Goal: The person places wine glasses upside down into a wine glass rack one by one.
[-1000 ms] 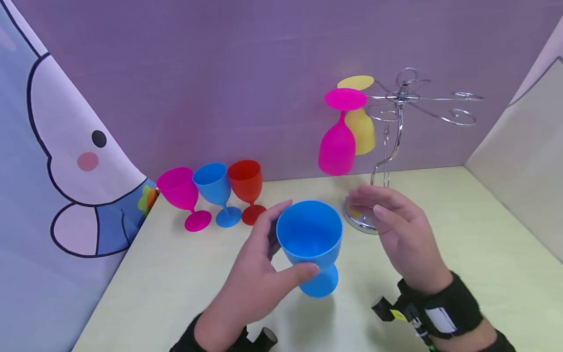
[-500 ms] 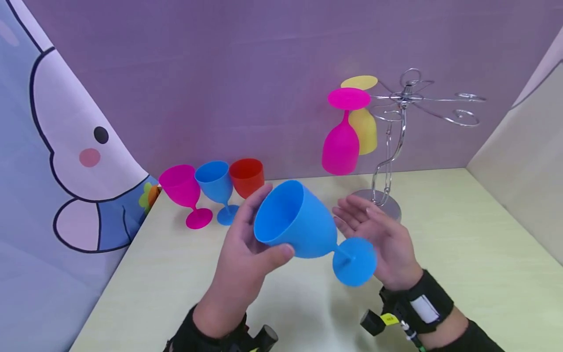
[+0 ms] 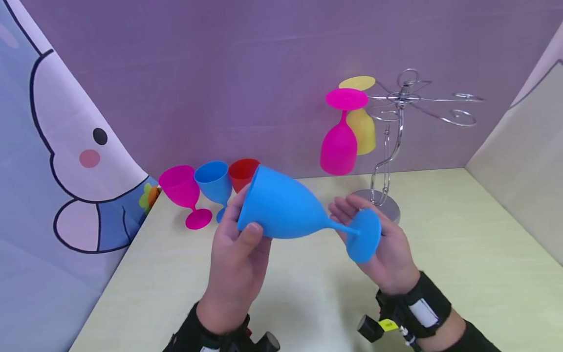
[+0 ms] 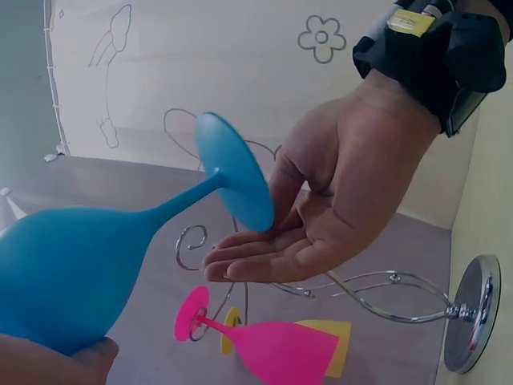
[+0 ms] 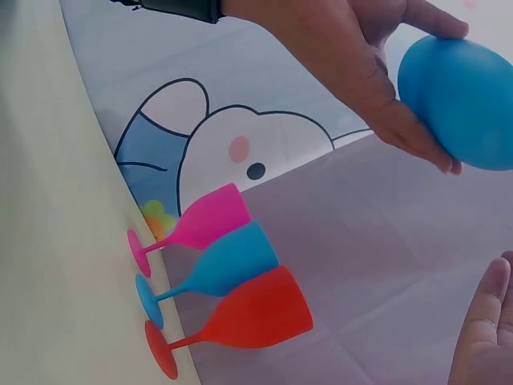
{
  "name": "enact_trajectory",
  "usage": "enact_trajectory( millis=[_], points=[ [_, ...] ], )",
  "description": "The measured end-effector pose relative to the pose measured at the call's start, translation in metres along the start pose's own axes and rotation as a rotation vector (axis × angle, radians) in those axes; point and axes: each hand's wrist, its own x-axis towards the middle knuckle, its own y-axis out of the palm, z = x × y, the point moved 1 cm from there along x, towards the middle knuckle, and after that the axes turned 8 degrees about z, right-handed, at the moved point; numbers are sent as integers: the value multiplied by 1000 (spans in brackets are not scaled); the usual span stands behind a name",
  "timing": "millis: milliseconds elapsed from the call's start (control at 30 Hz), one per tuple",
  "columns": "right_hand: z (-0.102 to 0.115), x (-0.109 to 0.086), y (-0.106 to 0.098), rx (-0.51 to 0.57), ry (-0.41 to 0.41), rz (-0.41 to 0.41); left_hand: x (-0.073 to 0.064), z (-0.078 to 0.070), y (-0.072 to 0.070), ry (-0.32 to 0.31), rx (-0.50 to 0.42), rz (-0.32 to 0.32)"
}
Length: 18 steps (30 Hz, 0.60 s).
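Your left hand (image 3: 235,266) grips the held blue goblet (image 3: 281,208) by its bowl near the rim, thumb on the near side; the bowl hides much of the far fingers from the head view. The goblet is in the air above the table (image 3: 462,244), tipped on its side, mouth to the left and foot to the right. Your right hand (image 3: 380,254) is held out behind that foot, palm up and fingers extended — whether skin touches the foot, you cannot tell.

From the head, your left hand covers the stem and foot of the red goblet (image 3: 242,173) and part of the foot of the standing blue goblet (image 3: 214,182); the standing pink goblet (image 3: 182,188) shows whole. The right wrist view gives you all three upright in a row, feet included, but cuts the held goblet at the frame edge and catches only part of your right hand in the corner.

The hanging pink goblet (image 3: 339,149) partly masks the yellow goblet (image 3: 364,134), both upside down on the metal rack (image 3: 400,105). Your right hand overlaps the rack's round base, which the left wrist view shows clear — along with a flower outline (image 4: 321,37) on pale sheeting.

The tabletop is pale, with a purple backdrop (image 3: 220,88) and a cartoon figure (image 3: 75,122) at left.
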Motion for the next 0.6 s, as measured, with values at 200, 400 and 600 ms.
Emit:
enact_trajectory(
  millis=[200,400,600],
  points=[
    [-6,2,4,28,-30,17,-1,0,2,96,-60,-7],
    [-6,2,9,72,-78,110,-1,-2,4,112,-85,-11],
    [-10,3,6,103,-81,157,-1,0,5,99,-114,-14]
  ],
)
